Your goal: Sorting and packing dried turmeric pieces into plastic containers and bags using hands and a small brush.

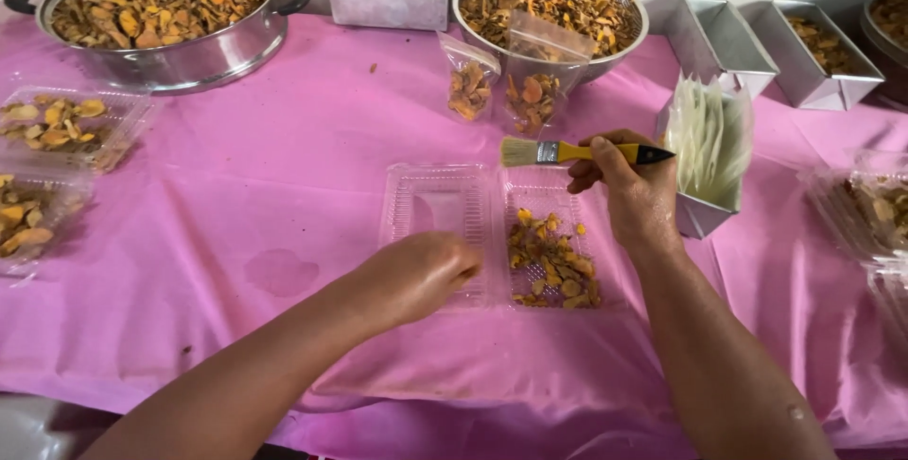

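**Clamshell half filled, plenty of slices waiting**

While the pink-covered tabletop (284,195) carries big stocks along its far edge, only one small box is in hand near its middle. At the far left corner a wide steel pot (170,49) is heaped with dried orange-yellow slices, and a steel bowl (553,6) right of the far edge's middle is heaped too, so most of the stock looks unpacked. Metal loaf tins (813,72) stand toward the far right corner, one holding slices, another beside it empty. At the left edge two plastic trays (57,129) already hold slices, and two small clear bags (501,91) in front of the bowl are partly filled.

The open clear clamshell box (492,233) lies near the middle: its right half holds a thin layer of slices (553,266), its left half is bare. I judge this box partly loaded and not closed.

The left hand (421,271) rests on the box's near left part, fingers curled together; whether they pinch anything I cannot tell. The right hand (629,190) hovers above the box's far right corner, fingers clamped on the yellow handle of a paintbrush (567,152), bristles pointing left.
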